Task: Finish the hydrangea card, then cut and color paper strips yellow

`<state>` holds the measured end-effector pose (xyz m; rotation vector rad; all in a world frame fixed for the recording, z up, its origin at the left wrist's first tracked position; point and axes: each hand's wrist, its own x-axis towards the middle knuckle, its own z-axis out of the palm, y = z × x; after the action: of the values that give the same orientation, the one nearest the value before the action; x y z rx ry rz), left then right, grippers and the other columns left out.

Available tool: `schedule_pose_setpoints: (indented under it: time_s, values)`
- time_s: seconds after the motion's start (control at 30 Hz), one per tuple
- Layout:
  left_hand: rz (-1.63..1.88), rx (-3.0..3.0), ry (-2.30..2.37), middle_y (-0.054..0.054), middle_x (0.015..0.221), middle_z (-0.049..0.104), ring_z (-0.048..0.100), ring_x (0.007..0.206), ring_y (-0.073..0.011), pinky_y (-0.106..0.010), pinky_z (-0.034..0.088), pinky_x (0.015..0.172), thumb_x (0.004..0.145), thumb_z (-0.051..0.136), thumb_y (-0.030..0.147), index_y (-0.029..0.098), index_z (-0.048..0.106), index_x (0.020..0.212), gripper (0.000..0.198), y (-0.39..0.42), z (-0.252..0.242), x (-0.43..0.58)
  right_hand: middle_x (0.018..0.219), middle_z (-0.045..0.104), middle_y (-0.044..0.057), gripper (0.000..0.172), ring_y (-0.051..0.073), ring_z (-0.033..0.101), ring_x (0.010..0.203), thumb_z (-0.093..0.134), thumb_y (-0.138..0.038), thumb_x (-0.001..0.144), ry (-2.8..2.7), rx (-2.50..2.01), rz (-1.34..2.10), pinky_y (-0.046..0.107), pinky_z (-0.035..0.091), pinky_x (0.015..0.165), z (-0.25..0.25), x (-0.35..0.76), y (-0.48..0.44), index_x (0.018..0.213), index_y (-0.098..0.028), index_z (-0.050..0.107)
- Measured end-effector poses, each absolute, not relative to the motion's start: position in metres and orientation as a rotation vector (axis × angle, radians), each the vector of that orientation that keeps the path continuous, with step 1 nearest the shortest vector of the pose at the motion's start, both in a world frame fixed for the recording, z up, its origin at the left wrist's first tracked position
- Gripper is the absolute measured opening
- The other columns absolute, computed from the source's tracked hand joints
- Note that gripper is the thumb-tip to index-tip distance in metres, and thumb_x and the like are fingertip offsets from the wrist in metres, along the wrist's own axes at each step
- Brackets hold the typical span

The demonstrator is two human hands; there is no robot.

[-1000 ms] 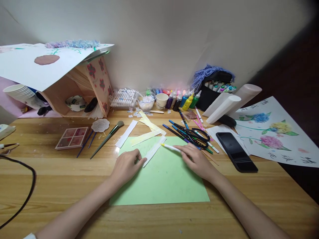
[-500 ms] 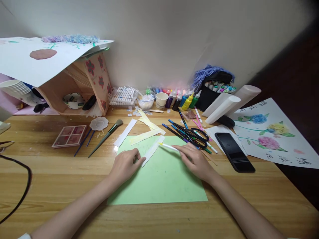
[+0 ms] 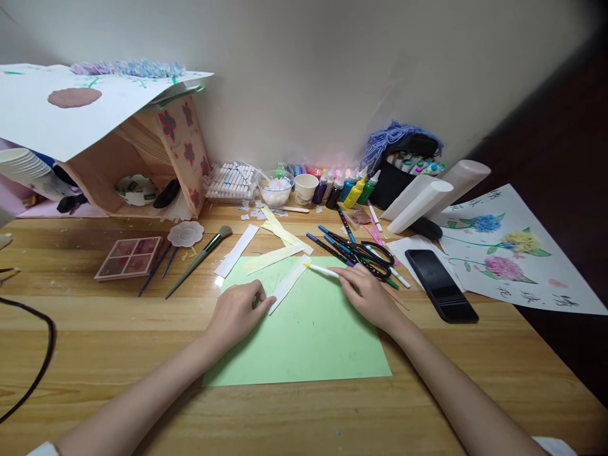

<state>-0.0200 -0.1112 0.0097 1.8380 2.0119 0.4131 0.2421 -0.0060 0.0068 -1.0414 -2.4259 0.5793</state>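
Progress: partial, judged by the strips in view. The yellow strips (image 3: 278,258), overlapping beyond the left hand (image 3: 240,310) and to the left of the marker tip, carry a pale tint and appear finished, or nearly so. The strip (image 3: 289,285) between the hands shows no clear yellow and reads as the one in work — at an early stage, by the look of it. A white strip (image 3: 237,251) just beyond the left hand seems uncoloured and is taken as remaining.

Right grip: the right hand (image 3: 368,294) holds the marker (image 3: 325,270) between thumb and fingers, closed on the barrel, with the yellow tip pointing left. The tip stands at the right edge of the strip, near its far end; contact cannot be confirmed.

Left grip: the left hand is curled, thumb at the near end of the strip. Whether it pinches the paper or only presses it cannot be told.

Position: the strip lies mostly on the green sheet (image 3: 304,348), slanting from the left thumb — away and to the right — to just past the marker tip. The scissors (image 3: 354,252) and pens (image 3: 327,250) lie just beyond the right hand; the phone (image 3: 441,285) lies to its right.
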Motion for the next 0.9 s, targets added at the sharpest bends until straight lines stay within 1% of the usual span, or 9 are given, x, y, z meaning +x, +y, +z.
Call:
schedule_pose_setpoints:
  time_s: [0.07,0.13,0.2,0.3,0.37,0.47,0.6,0.73,0.9]
  values:
    - [0.417,1.838,2.008,-0.001,0.071,0.063,0.056,0.068,-0.0185,-0.026,0.030,0.057,0.084,0.049,0.042,0.022,0.054,0.071,0.024,-0.111,0.010,-0.021,0.092,0.066,0.008,0.031,0.024,0.052,0.082,0.038,-0.021,0.092,-2.333,-1.113,0.530,0.037,0.042,0.073,0.007,0.243,-0.006,0.113,-0.021,0.061]
    - [0.423,1.818,1.982,0.000,0.070,0.063,0.056,0.068,-0.0183,-0.026,0.030,0.057,0.085,0.047,0.042,0.022,0.055,0.073,0.025,-0.111,0.013,-0.022,0.092,0.065,0.009,0.032,0.024,0.051,0.082,0.038,-0.021,0.092,-2.296,-1.078,0.520,0.037,0.042,0.073,0.009,0.240,-0.012,0.114,-0.020,0.061]
    - [0.425,1.764,1.924,0.000,0.071,0.063,0.056,0.067,-0.0174,-0.025,0.030,0.056,0.085,0.046,0.044,0.022,0.056,0.077,0.026,-0.111,0.016,-0.024,0.085,0.064,0.008,0.032,0.023,0.051,0.080,0.039,-0.019,0.092,-2.353,-0.936,0.570,0.036,0.041,0.072,0.012,0.234,-0.025,0.116,-0.020,0.060]
    - [0.407,1.710,1.869,0.001,0.075,0.063,0.056,0.066,-0.0164,-0.025,0.030,0.055,0.080,0.052,0.046,0.022,0.058,0.082,0.025,-0.112,0.021,-0.027,0.071,0.059,0.005,0.033,0.021,0.048,0.072,0.039,-0.017,0.092,-2.468,-0.750,0.645,0.034,0.041,0.067,0.013,0.222,-0.045,0.117,-0.019,0.059]
    - [0.385,1.727,1.879,0.000,0.075,0.063,0.055,0.066,-0.0165,-0.025,0.029,0.055,0.078,0.055,0.046,0.022,0.058,0.083,0.025,-0.113,0.022,-0.027,0.069,0.059,0.005,0.032,0.020,0.046,0.070,0.040,-0.015,0.091,-2.511,-0.696,0.651,0.033,0.041,0.065,0.011,0.217,-0.052,0.117,-0.018,0.059]
    - [0.365,1.750,1.893,0.001,0.073,0.061,0.055,0.066,-0.0164,-0.025,0.028,0.055,0.078,0.056,0.045,0.022,0.057,0.083,0.023,-0.113,0.021,-0.027,0.070,0.060,0.006,0.030,0.020,0.047,0.070,0.042,-0.015,0.091,-2.504,-0.748,0.616,0.033,0.041,0.064,0.007,0.218,-0.048,0.113,-0.017,0.061]
    - [0.362,1.763,1.905,0.002,0.069,0.059,0.053,0.065,-0.0157,-0.025,0.027,0.054,0.077,0.057,0.044,0.022,0.056,0.081,0.023,-0.113,0.018,-0.027,0.077,0.063,0.008,0.027,0.020,0.049,0.072,0.043,-0.017,0.091,-2.390,-0.889,0.545,0.034,0.041,0.066,0.007,0.224,-0.041,0.111,-0.016,0.062]
    - [0.370,1.759,1.907,0.003,0.069,0.058,0.052,0.064,-0.0150,-0.024,0.027,0.054,0.077,0.058,0.045,0.022,0.056,0.080,0.023,-0.113,0.018,-0.027,0.071,0.061,0.006,0.030,0.020,0.048,0.071,0.042,-0.016,0.091,-2.549,-0.683,0.668,0.032,0.041,0.064,0.008,0.223,-0.046,0.115,-0.016,0.060]
    - [0.367,1.750,1.914,0.003,0.069,0.059,0.052,0.063,-0.0145,-0.024,0.027,0.054,0.077,0.058,0.043,0.021,0.056,0.078,0.022,-0.113,0.020,-0.027,0.066,0.059,0.005,0.029,0.020,0.047,0.068,0.042,-0.018,0.091,-2.467,-0.824,0.611,0.033,0.040,0.062,0.007,0.226,-0.042,0.110,-0.015,0.063]
